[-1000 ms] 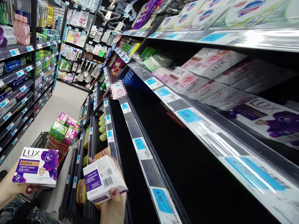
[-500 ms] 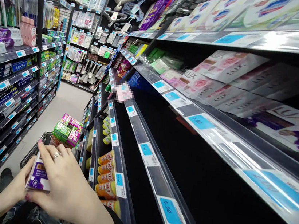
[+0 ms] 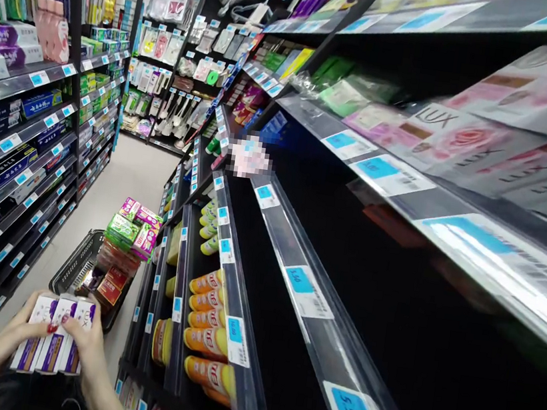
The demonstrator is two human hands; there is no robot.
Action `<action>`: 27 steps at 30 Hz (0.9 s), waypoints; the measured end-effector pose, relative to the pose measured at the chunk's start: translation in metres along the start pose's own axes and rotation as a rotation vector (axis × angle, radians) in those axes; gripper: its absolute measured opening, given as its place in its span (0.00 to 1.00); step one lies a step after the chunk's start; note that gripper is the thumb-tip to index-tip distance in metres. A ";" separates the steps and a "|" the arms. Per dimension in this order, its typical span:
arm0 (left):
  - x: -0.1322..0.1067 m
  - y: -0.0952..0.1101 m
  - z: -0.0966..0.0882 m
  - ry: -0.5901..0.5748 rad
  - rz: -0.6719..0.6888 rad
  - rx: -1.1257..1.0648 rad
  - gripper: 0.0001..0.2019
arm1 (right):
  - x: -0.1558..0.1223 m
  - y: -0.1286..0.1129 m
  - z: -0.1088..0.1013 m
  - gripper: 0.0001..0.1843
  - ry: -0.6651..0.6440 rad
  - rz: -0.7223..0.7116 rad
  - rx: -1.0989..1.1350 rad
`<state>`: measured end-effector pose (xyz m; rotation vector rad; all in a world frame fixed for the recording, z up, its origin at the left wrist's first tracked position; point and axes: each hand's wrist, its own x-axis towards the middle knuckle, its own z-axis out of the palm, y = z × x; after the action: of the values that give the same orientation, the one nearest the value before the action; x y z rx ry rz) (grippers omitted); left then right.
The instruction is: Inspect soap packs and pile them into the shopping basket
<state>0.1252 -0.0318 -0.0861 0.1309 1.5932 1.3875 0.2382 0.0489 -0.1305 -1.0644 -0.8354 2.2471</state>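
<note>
Low at the bottom left, both my hands press together a row of three white and purple Lux soap boxes (image 3: pixel 54 341), held on edge. My left hand (image 3: pixel 8 338) grips the left end of the row, its fingers curled over the top. My right hand (image 3: pixel 87 338) closes on the right end, with the thumb across the boxes. Just beyond the boxes a black shopping basket (image 3: pixel 72 259) sits on the aisle floor, piled with green, pink and red packages (image 3: pixel 129 230).
Black store shelving (image 3: pixel 270 231) with blue price tags runs along my right, with pink Lux boxes (image 3: pixel 444 137) on an upper shelf and orange bottles (image 3: pixel 205 320) low down. More stocked shelves (image 3: pixel 18 151) line the left. The pale aisle floor (image 3: pixel 120 178) stretches ahead.
The two soap boxes held apart a second ago have been brought together with a third into one row, gripped by both hands. My view has tilted down and drifted left.
</note>
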 end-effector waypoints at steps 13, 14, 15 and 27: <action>0.094 -0.026 -0.061 -0.086 -0.238 0.089 0.31 | 0.055 0.072 0.018 0.29 0.212 0.246 0.222; 0.104 -0.029 -0.065 -0.068 -0.244 0.078 0.32 | 0.061 0.075 0.020 0.29 0.227 0.252 0.210; 0.115 -0.032 -0.071 -0.048 -0.244 0.066 0.33 | 0.068 0.077 0.022 0.28 0.241 0.260 0.192; 0.219 -0.038 -0.110 0.348 -0.437 0.247 0.26 | 0.257 0.121 -0.031 0.21 0.729 0.227 -0.673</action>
<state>-0.0463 0.0162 -0.2585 -0.3137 1.9366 0.9026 0.0967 0.1470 -0.3583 -2.1908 -1.1827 1.5088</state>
